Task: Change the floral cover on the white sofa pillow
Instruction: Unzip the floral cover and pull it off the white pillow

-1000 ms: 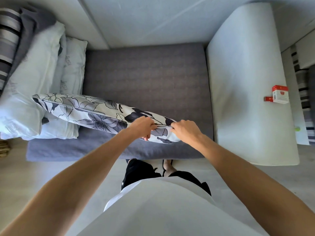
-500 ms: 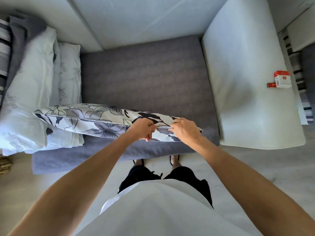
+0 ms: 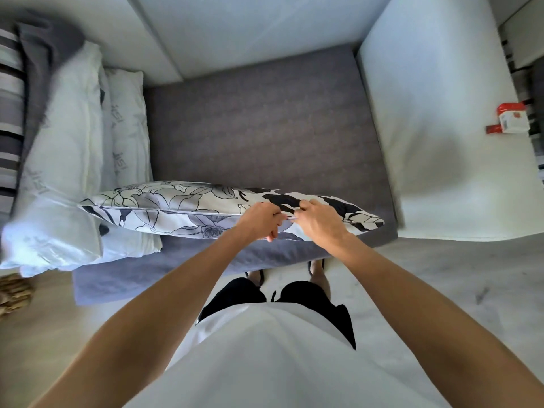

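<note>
Head view, looking down: a long pillow in a floral cover [image 3: 188, 212] of white cloth printed with grey and black flowers lies crosswise over the front edge of a grey fabric sofa seat [image 3: 265, 128]; its left end rests against a stack of white bare pillows [image 3: 59, 172], its right end reaches close to the white padded sofa arm [image 3: 441, 128]. Both hands meet at the piped seam on the near side of the cover, right of its middle; the left hand [image 3: 259, 220] has fingers curled and pinches the seam edge; the right hand [image 3: 319, 220] likewise curls its fingers over the seam, its fingertips just beside those of the left; whether a zip pull sits between them cannot be told. A striped grey and white cushion [image 3: 10, 128] and a grey cloth [image 3: 41, 69] lie at the far left. A small red and white box [image 3: 510, 117] stands on the outer side of the sofa arm, well apart from the pillow. The person wears a white shirt [image 3: 279, 363] and black shorts [image 3: 235, 293].
</note>
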